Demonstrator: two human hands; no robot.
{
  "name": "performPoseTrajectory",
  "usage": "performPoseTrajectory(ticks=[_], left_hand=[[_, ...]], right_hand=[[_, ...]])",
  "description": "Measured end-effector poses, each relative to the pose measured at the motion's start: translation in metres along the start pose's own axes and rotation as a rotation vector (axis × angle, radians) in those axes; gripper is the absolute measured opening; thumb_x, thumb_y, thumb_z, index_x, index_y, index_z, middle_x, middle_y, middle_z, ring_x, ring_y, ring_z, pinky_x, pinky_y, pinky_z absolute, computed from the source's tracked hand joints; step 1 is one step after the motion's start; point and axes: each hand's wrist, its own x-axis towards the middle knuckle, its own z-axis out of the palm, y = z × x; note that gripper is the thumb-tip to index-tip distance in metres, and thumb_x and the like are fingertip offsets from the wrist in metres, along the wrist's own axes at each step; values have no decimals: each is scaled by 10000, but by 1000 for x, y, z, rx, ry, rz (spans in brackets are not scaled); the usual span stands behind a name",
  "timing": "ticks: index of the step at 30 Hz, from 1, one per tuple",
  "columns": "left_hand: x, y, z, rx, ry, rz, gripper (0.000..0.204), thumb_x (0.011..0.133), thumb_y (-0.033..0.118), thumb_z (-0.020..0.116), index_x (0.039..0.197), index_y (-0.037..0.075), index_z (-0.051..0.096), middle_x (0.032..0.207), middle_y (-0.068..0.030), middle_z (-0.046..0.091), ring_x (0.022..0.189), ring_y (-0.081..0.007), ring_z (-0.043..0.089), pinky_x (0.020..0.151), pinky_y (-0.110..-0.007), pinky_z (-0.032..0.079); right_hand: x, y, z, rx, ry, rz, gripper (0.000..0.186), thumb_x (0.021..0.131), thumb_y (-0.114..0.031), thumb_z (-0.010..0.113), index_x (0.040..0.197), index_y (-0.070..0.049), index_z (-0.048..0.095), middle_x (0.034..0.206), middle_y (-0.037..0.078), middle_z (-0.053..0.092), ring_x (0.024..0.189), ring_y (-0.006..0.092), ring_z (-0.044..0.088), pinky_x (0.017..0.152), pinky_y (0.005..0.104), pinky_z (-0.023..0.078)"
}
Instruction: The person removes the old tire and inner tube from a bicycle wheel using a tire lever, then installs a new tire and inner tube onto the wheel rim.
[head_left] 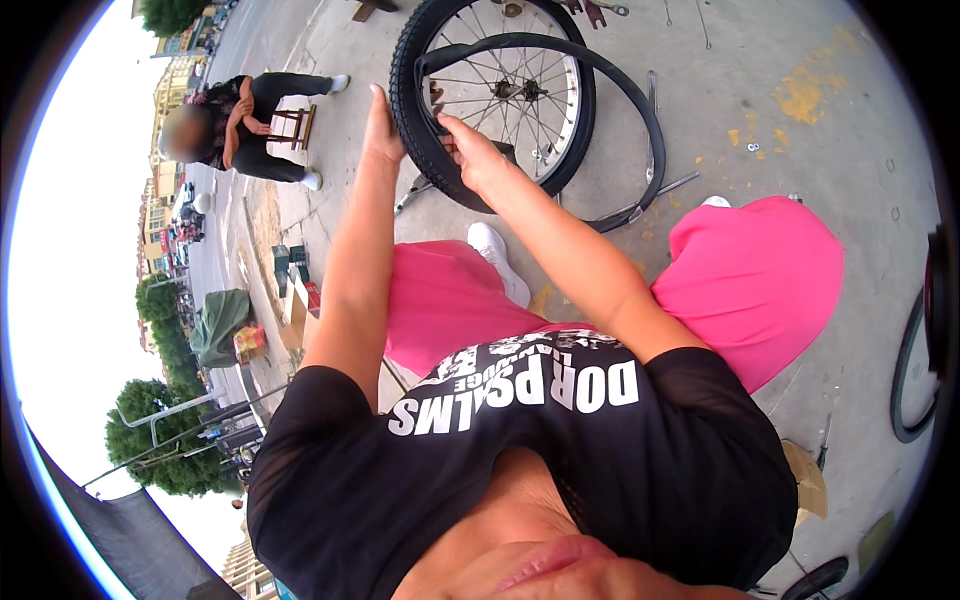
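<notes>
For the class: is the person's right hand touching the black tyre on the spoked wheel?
Touching. The head view shows the right hand with fingers curled over the black tyre at the wheel's left side, no gap visible.

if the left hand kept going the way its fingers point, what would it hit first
Probably nothing soon: the left hand points up past the tyre edge toward bare concrete pavement, though depth is unclear.
</notes>
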Motion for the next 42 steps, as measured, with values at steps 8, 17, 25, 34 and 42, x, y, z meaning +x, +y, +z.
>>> performPoseTrajectory(ticks=[8, 17, 25, 34, 42], left_hand=[[10, -17, -18, 73, -246, -52, 460, 948, 262, 435, 1323, -5, 431, 999, -164, 635, 862, -262, 644, 776, -388, 556], [7, -31, -4, 153, -141, 105, 426, 919, 191, 548, 1292, 19, 437, 753, -60, 581, 700, -187, 588, 859, -431, 498], [-6, -42, 20, 210, -43, 182, 437, 901, 185, 520, 1297, 18, 438, 708, -84, 580, 684, -243, 629, 645, -352, 549], [0, -44, 23, 492, 120, 319, 367, 900, 182, 504, 1203, -25, 510, 676, -92, 595, 632, -229, 631, 551, -315, 524], [-6, -38, 35, 408, -36, 146, 381, 937, 220, 495, 1239, -11, 522, 779, -32, 583, 688, -124, 564, 632, -256, 473]], right_hand=[[2, 3, 4, 27, 111, -134, 436, 921, -403, 561, 1029, 17, 609, 842, 92, 656, 694, 159, 628, 605, 299, 514], [-28, 5, 16, -633, 283, -373, 435, 908, -375, 574, 872, 52, 644, 787, 90, 649, 679, 160, 604, 619, 306, 466], [-39, -11, 17, -284, 191, -206, 371, 879, -311, 609, 974, 47, 628, 797, 91, 659, 695, 175, 629, 634, 302, 493], [-40, 0, 9, 35, 131, -192, 297, 938, -259, 517, 992, 4, 644, 870, 55, 653, 786, 111, 607, 665, 251, 484], [-47, -20, 9, -864, 277, -448, 424, 958, -340, 471, 910, 50, 632, 851, 150, 651, 798, 252, 608, 727, 361, 448]])
